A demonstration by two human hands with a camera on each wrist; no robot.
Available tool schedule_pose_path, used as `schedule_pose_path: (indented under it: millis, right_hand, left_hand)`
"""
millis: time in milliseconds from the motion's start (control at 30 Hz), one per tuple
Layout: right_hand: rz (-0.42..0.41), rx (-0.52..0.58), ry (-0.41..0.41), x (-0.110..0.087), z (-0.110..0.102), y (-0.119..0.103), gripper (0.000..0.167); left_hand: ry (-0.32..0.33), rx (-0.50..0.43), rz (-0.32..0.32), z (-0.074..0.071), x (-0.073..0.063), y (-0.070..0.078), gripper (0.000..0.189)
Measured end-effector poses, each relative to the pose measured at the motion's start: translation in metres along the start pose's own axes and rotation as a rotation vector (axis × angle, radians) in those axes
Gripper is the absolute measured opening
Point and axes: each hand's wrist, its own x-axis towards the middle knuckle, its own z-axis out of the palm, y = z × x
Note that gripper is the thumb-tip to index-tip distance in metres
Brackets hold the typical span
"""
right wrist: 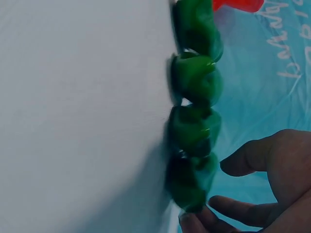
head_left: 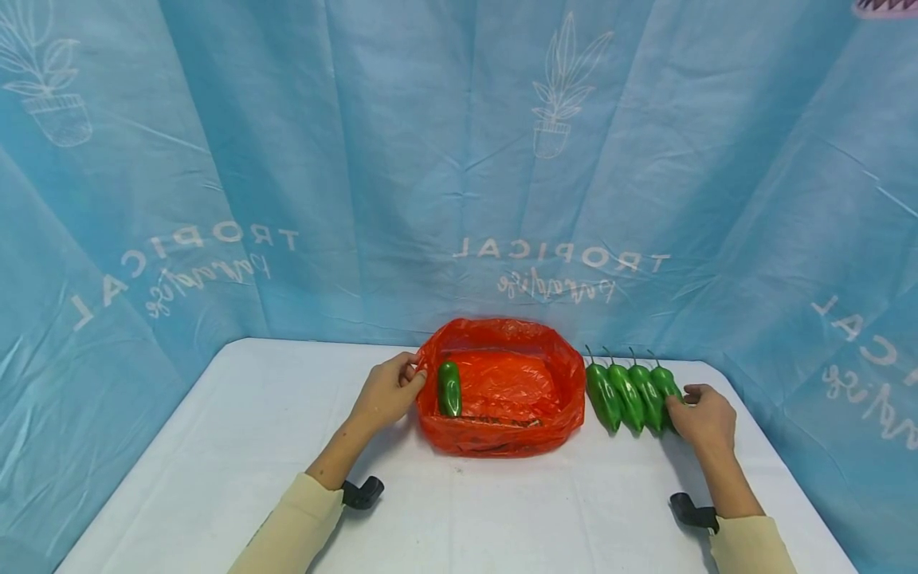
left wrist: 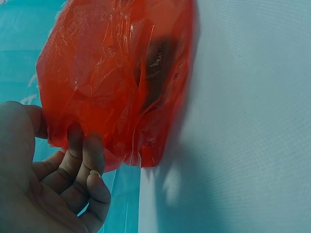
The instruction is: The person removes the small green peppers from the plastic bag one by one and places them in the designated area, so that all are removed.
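Note:
A red plastic bag (head_left: pixel 502 442) sits with its mouth wide open, and one dark green pepper (head_left: pixel 449 389) stands against its left inner side. My left hand (head_left: pixel 390 391) pinches the bag's left rim between thumb and fingers, the other fingers loosely bent below. To the bag's right, several long green peppers (head_left: pixel 626 397) lie side by side in a row, stems pointing away. My right hand (head_left: pixel 703 414) is at the rightmost pepper (right wrist: pixel 192 182). In the right wrist view its thumb stands slightly apart from that pepper, with fingertips right at its outer side.
A white-covered table (head_left: pixel 502 518) lies beneath everything. Blue printed curtain (head_left: pixel 402 199) hangs close behind the table's far edge and down both sides. Black wrist mounts (head_left: pixel 362 493) sit on both forearms.

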Motion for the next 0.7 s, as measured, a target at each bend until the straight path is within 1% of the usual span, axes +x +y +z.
schedule_pose_path:
  millis: [133, 267, 400, 533, 700]
  right_hand:
    - [-0.043, 0.006, 0.052, -0.002, -0.003, -0.009, 0.051]
    - [-0.075, 0.016, 0.071, -0.008, -0.009, -0.026, 0.049]
    - [-0.159, 0.056, 0.104, -0.017, -0.013, -0.042, 0.043]
    - [-0.235, 0.089, 0.107, -0.027, -0.015, -0.057, 0.039]
    - [-0.281, 0.112, 0.089, -0.037, -0.012, -0.073, 0.037]
  left_hand:
    - [0.001, -0.002, 0.002, 0.0, 0.0, 0.0, 0.028]
    - [0.005, -0.009, 0.005, -0.001, 0.0, 0.001, 0.028]
    - [0.004, -0.016, 0.006, -0.001, 0.0, 0.002, 0.029]
    - [0.005, -0.014, 0.008, -0.002, 0.0, 0.003, 0.029]
    - [0.008, -0.013, 0.014, -0.002, -0.001, 0.002, 0.028]
